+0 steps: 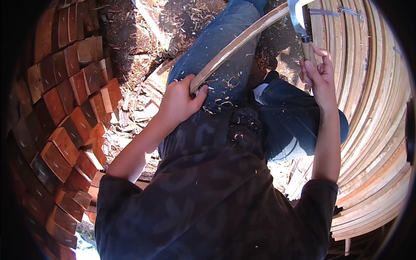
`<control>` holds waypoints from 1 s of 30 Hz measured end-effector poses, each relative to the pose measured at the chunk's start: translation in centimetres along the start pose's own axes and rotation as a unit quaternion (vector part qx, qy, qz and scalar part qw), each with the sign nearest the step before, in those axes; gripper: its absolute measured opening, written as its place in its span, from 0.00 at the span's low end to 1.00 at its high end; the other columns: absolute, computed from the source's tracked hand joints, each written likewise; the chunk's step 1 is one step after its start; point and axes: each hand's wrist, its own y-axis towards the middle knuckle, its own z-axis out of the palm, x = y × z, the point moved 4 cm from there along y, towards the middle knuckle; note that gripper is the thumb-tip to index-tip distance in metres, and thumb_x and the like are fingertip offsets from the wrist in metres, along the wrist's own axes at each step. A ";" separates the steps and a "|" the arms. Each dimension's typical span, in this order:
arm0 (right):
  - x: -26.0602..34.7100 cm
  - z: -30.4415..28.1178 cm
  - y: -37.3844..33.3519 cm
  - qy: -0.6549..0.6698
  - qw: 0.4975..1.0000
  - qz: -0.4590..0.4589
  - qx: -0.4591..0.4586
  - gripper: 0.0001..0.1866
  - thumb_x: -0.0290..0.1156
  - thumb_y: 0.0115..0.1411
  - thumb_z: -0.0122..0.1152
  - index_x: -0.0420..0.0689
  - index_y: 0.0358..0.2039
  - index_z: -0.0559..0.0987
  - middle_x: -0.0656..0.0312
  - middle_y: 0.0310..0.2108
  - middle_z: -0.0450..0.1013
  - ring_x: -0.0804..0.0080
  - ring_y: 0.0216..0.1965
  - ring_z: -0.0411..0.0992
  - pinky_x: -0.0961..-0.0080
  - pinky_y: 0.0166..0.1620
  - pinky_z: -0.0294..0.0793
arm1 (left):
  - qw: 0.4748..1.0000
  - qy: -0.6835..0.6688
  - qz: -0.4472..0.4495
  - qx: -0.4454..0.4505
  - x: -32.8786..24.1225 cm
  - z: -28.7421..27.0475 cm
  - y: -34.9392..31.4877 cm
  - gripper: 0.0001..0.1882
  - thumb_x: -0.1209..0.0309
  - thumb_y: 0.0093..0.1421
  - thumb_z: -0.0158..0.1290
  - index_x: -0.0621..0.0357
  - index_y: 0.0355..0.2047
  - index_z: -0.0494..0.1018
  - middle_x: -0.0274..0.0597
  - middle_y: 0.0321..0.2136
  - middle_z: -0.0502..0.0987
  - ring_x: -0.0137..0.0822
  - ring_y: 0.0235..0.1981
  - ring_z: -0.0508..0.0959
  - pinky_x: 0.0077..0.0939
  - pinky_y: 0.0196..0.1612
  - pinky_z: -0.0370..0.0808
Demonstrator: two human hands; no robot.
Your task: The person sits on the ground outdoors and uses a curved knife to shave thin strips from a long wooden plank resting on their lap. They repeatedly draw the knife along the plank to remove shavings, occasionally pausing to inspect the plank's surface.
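1. Around the person, on the left side, there is a tall stack of reddish wood blocks (65, 125), with the cut ends turned toward the camera.
2. On the right side a big pile of long pale wood strips (372, 130) lies in curved layers, from the top edge down to the lower right corner.
3. Between the two piles the ground (143, 65) is covered with wood shavings and small offcuts; some shavings lie also on the blue jeans (234, 56) and on the dark shirt (203, 190).
4. The person sits, and the left knee is raised under the work, so it hides a part of the ground.
5. One long thin wood strip (234, 45) rests across the left thigh and goes up to the top edge, near the blade.
6. The left hand (180, 102) is closed around the lower end of this strip; the thumb lies on top of it and the fingers are wrapped below.
7. The right hand (318, 76) holds a knife (305, 37) by its wooden handle; the fingers are curled around the handle, with the upper ones a little loose.
8. The curved metal blade points upward and stands just beside the upper part of the strip; if it touches the wood, I cannot tell.
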 end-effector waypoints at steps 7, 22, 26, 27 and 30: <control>-0.6 1.8 -0.6 -0.060 0.992 -0.066 0.094 0.21 0.22 0.60 0.55 0.46 0.53 0.63 0.61 0.35 0.72 0.80 0.34 0.68 0.85 0.37 0.67 | 1.000 0.013 -0.001 0.010 -0.1 -0.2 0.5 0.15 0.61 0.55 0.55 0.64 0.26 0.72 0.54 0.13 0.71 0.53 0.18 0.75 0.40 0.23 0.70; 3.0 -1.7 -4.2 -0.067 0.975 -0.081 -0.195 0.13 0.21 0.57 0.57 0.39 0.44 0.72 0.72 0.22 0.66 0.87 0.20 0.61 0.87 0.24 0.61 | 0.993 -0.066 -0.011 0.096 -1.0 -0.9 -0.8 0.15 0.61 0.56 0.56 0.64 0.29 0.72 0.42 0.15 0.69 0.35 0.18 0.70 0.28 0.24 0.67; -0.2 3.3 -4.7 0.108 0.979 -0.087 -0.149 0.05 0.25 0.57 0.59 0.40 0.34 0.73 0.69 0.22 0.68 0.83 0.21 0.67 0.84 0.25 0.69 | 0.975 -0.098 0.043 0.195 -3.4 -1.2 -2.9 0.16 0.61 0.60 0.54 0.63 0.27 0.70 0.34 0.15 0.67 0.25 0.19 0.66 0.23 0.24 0.64; -0.5 5.8 -4.5 0.138 0.977 -0.078 -0.143 0.05 0.25 0.57 0.60 0.40 0.33 0.72 0.66 0.24 0.70 0.79 0.24 0.70 0.81 0.28 0.72 | 0.972 -0.102 0.044 0.205 -3.9 -1.2 -3.6 0.17 0.59 0.59 0.54 0.65 0.28 0.72 0.38 0.15 0.69 0.28 0.18 0.68 0.26 0.24 0.66; 0.2 12.2 -5.1 0.321 0.932 -0.086 -0.144 0.08 0.26 0.57 0.60 0.43 0.27 0.69 0.57 0.32 0.74 0.68 0.33 0.75 0.68 0.36 0.78 | 0.962 -0.100 0.077 0.243 -6.6 -1.0 -5.4 0.19 0.57 0.62 0.50 0.63 0.28 0.71 0.32 0.16 0.70 0.24 0.20 0.69 0.22 0.25 0.66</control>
